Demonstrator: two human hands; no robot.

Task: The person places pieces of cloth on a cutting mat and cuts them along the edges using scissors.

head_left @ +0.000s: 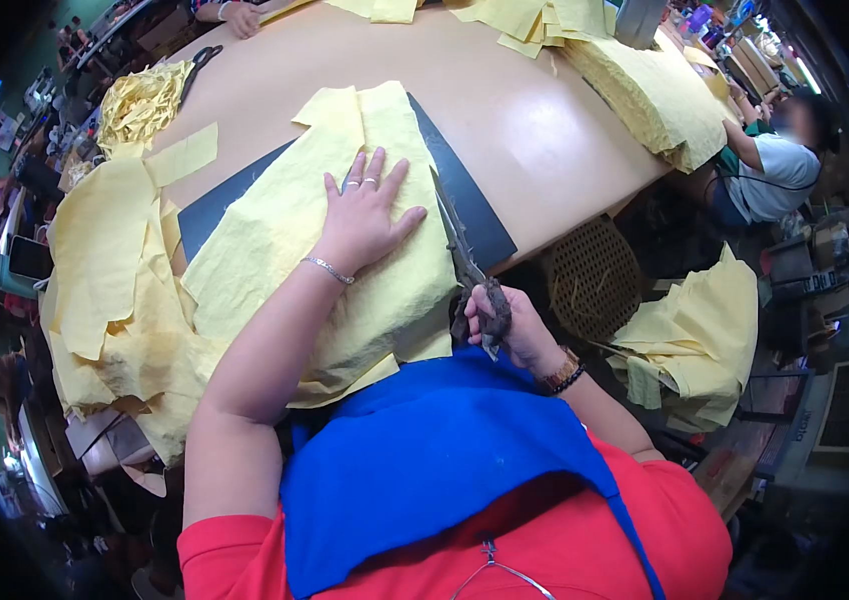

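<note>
A large piece of yellow fabric lies over a dark board on the table. My left hand rests flat on the fabric, fingers spread, with rings on two of them. Just right of the fabric's edge, my right hand is closed round the cloth-wrapped handles of large scissors. Their long blades point away from me along the fabric's right edge. Whether the blades are parted is hard to tell.
More yellow fabric hangs over the table's left side, near scraps and dark-handled scissors. A thick yellow stack sits at the right. A person is beyond it; another person's hand shows at the far edge.
</note>
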